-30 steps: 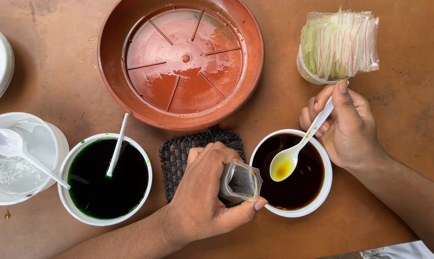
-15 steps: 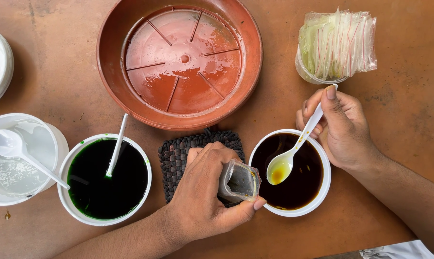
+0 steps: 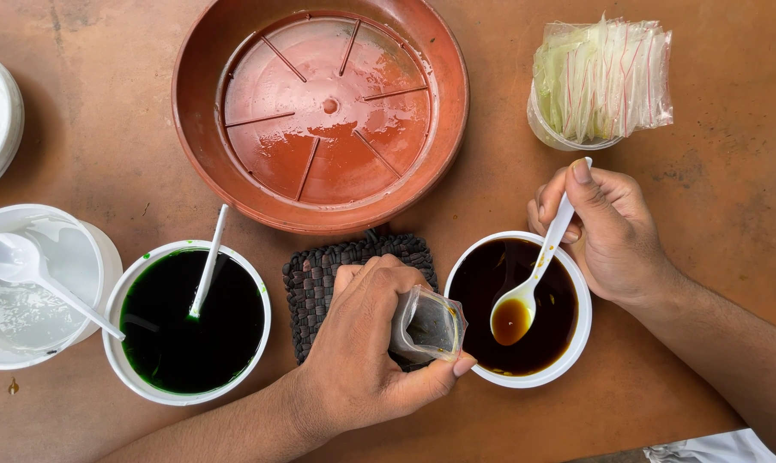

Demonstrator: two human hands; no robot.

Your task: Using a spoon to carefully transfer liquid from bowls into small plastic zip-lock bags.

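I am lowering the white spoon [image 3: 525,291] in my right hand [image 3: 615,236]; its bowl, up by the rim a second ago, is now sitting low over the dark syrup bowl [image 3: 576,343] with a full scoop. My left hand [image 3: 366,356] is gripping the small clear pouch [image 3: 428,324], mouth open, touching the bowl's near rim, just beside the spoon.

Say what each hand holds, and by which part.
Left hand pinches the small clear plastic pouch by its side; right hand grips the white plastic spoon by its handle end.
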